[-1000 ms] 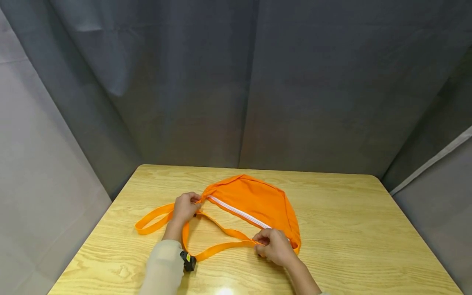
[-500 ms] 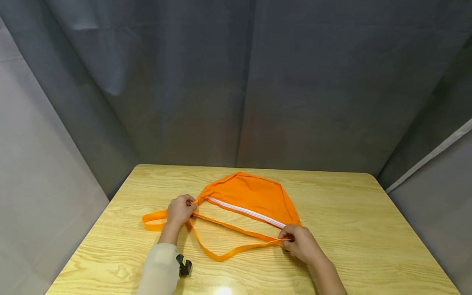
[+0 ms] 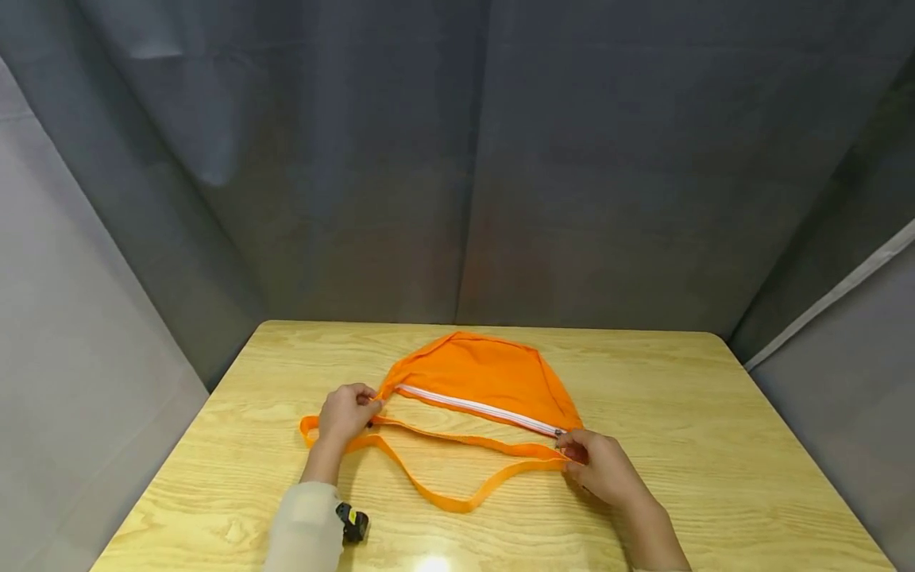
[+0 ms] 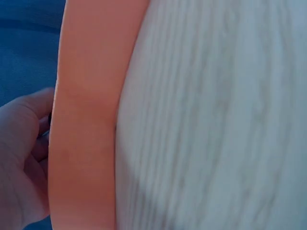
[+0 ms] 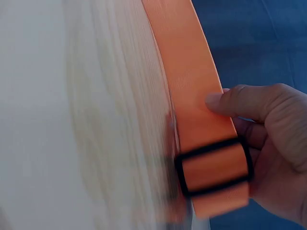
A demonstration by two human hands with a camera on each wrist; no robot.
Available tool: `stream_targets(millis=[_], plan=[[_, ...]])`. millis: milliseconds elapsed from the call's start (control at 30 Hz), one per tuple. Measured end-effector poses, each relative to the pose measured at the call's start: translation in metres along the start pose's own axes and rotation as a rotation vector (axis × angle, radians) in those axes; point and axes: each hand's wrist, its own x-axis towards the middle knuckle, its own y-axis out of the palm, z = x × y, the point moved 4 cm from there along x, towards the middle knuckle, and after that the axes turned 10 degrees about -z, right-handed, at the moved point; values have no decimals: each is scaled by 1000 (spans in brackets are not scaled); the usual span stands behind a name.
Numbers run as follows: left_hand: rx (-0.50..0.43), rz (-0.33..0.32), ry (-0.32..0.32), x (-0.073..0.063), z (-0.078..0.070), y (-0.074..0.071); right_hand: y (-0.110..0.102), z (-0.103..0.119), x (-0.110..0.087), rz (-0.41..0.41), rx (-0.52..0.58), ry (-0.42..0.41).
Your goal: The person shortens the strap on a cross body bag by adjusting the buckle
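Observation:
An orange half-moon bag (image 3: 486, 373) lies on the wooden table, its white zipper (image 3: 472, 407) facing me and running from left to right. My left hand (image 3: 346, 411) pinches the bag's left corner, where the strap joins. Near the right corner, my right hand (image 3: 599, 465) pinches the orange strap (image 3: 457, 504) between thumb and fingers. A black slider buckle (image 5: 216, 165) sits on the strap just below that thumb in the right wrist view. In the left wrist view, the strap passes in front of the left hand and hides its fingertips.
The strap sags in a loop toward me, and a small loop (image 3: 307, 429) sticks out left of the left hand. A black wrist camera (image 3: 353, 523) is on the left sleeve. Grey curtains (image 3: 372, 159) stand behind and beside the table (image 3: 715, 445).
My right hand has slid rightward along the strap to the bag's right corner. The strap's left loop has shrunk, and the front loop has spread rightward. The left hand has shifted slightly left.

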Motion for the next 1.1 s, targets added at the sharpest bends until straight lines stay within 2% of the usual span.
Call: stream_targets(millis=[100, 233, 533, 800, 1100], plan=[[-36, 10, -6, -3, -1, 0, 12, 9, 1, 38, 28, -57], [-53, 29, 14, -5, -2, 1, 20, 12, 0, 59, 9, -131], [9, -1, 70, -3, -1, 1, 2, -2, -2, 4, -70, -153], [10, -28, 69, -4, 6, -4, -21, -20, -4, -46, -152, -57], [-53, -25, 44, -6, 11, -8, -36, -38, -8, -49, -144, 3]])
